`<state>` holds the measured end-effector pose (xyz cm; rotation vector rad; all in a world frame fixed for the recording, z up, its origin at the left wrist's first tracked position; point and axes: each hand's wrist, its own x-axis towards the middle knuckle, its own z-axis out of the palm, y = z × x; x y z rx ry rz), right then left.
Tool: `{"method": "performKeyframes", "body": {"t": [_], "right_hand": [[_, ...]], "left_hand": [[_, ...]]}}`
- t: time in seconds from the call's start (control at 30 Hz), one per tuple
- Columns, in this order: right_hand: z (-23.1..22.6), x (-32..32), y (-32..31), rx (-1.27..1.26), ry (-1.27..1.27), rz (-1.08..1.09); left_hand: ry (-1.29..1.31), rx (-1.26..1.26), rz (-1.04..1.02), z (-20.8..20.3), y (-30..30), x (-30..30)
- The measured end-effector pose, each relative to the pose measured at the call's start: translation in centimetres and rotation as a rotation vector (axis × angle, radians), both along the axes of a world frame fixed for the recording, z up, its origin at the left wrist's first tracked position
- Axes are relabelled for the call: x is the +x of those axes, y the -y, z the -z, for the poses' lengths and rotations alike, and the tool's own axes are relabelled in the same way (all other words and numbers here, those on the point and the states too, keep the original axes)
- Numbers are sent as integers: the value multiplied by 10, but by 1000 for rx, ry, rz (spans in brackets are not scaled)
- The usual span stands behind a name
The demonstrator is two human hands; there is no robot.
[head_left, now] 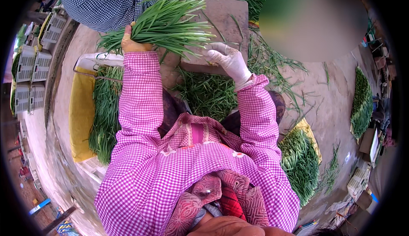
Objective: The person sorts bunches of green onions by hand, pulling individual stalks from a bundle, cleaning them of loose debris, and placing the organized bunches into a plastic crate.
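My left hand (135, 44) is wrapped round a thick bunch of garlic chives (166, 25) and holds it up in front of me. The pale cut ends fan out to the right, and the green leaves hang to the left behind my hand. My right hand (232, 62), in a thin white glove, is just below those pale ends. Its thumb and fingers are bent toward each other in a pinch; what lies between the tips is too small to make out. Under both hands stands a low board-topped block (228, 12) with a few loose leaves on it.
On my left, a yellow-lined crate (81, 112) holds chives (106, 112). Leaf scraps (208, 93) lie between my knees and on the floor to the right. More chive piles (300, 163) stand right. A person in a checked garment (106, 2) is close at the far left.
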<state>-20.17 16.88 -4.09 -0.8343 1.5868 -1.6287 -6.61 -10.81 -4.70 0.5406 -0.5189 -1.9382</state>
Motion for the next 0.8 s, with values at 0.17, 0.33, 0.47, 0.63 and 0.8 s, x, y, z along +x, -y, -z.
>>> {"method": "performKeyframes", "body": {"t": [0.17, 0.33, 0.47, 0.63, 0.8], "right_hand": [[-7, -4, -3, -136, 79, 89], [-13, -27, -14, -250, 59, 245], [-7, -14, -3, -106, 264, 82], [-12, -26, -6, -266, 157, 244], [-18, -38, -22, -289, 155, 340]], "left_hand": [[-4, 97, -12, -15, -18, -1], [-104, 34, 7, -8, -7, 5], [-136, 98, -27, -31, -29, -12], [-210, 2, 75, -38, -33, -10], [-296, -167, 182, -27, -19, 2]]}}
